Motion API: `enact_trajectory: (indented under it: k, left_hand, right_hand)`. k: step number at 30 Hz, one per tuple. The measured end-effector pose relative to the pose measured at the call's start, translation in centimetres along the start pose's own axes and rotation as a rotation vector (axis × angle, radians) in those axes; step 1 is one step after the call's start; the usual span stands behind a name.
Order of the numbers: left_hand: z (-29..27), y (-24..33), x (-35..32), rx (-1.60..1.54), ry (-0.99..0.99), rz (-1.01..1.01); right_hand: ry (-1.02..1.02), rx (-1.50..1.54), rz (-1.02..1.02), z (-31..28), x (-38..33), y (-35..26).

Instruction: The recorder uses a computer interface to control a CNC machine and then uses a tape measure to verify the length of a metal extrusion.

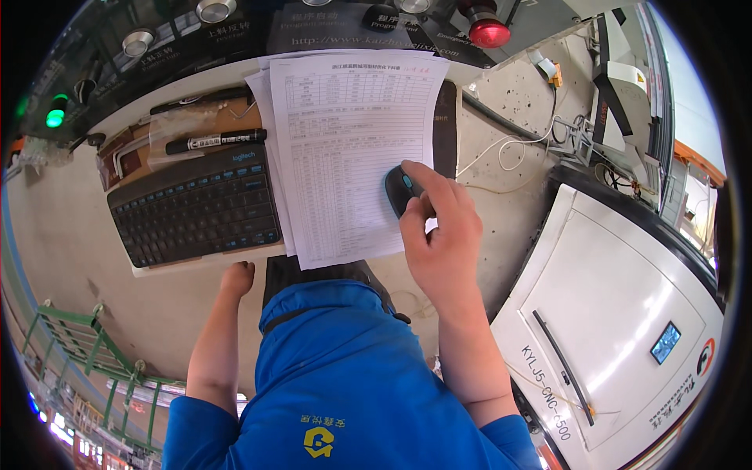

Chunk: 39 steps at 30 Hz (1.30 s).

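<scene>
the right hand (445, 227) loosely grips the computer mouse (398, 193), with printed sheets (337, 176) seemingly as pad; left hand's (238, 277) grip, i cannot tell.

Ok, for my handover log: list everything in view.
keyboard: one, black, left of centre
marker: one, black, above keyboard
sheets: several, white, beside keyboard
mouse: one, black and blue, on sheets
panel: one, black, top
buttons: at least four, silver, on panel
mushroom button: one, red, top right
lamp: one, green, upper left
cables: several, white, upper right
cabinet: one, white, right
rails: several, green, lower left
shirt: one, blue, lower middle
left hand: one, bare, below keyboard
right hand: one, bare, on mouse
</scene>
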<state>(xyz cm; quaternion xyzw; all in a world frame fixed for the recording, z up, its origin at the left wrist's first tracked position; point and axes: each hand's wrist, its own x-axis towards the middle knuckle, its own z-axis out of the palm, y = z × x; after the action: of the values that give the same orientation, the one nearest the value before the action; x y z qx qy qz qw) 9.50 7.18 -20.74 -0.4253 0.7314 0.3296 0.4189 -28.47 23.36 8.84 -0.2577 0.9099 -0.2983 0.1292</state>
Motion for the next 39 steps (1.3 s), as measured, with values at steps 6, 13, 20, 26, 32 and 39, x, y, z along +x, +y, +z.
enact_trajectory:
  k: [6, 13, 20, 26, 32, 39]
  left_hand:
    - [-0.5, 0.6, -0.3, 0.023, -0.044, -0.016]
    - [0.2, -0.1, -0.1, 0.004, -0.023, -0.016]
    - [0.0, 0.5, -0.2, -0.034, -0.007, -0.013]
    - [0.0, 0.7, -0.3, -0.006, -0.033, -0.025]
    - [0.3, 0.8, -0.4, -0.037, -0.038, -0.035]
    - [1.0, 0.1, -0.2, -0.036, -0.017, -0.025]
  right_hand:
    - [-0.042, -0.036, -0.032, 0.4, -0.3, 0.2]
    - [-0.015, 0.004, -0.035, 0.1, 0.5, -0.8]
    - [-0.059, -0.007, -0.059, 0.6, 0.2, -0.9]
    - [-0.034, -0.021, -0.095, 0.7, 0.5, -1.3]
    - [-0.059, -0.047, -0.087, 0.9, -0.1, -1.0]
    - [-0.065, -0.041, -0.11, 1.0, -0.1, -1.5]
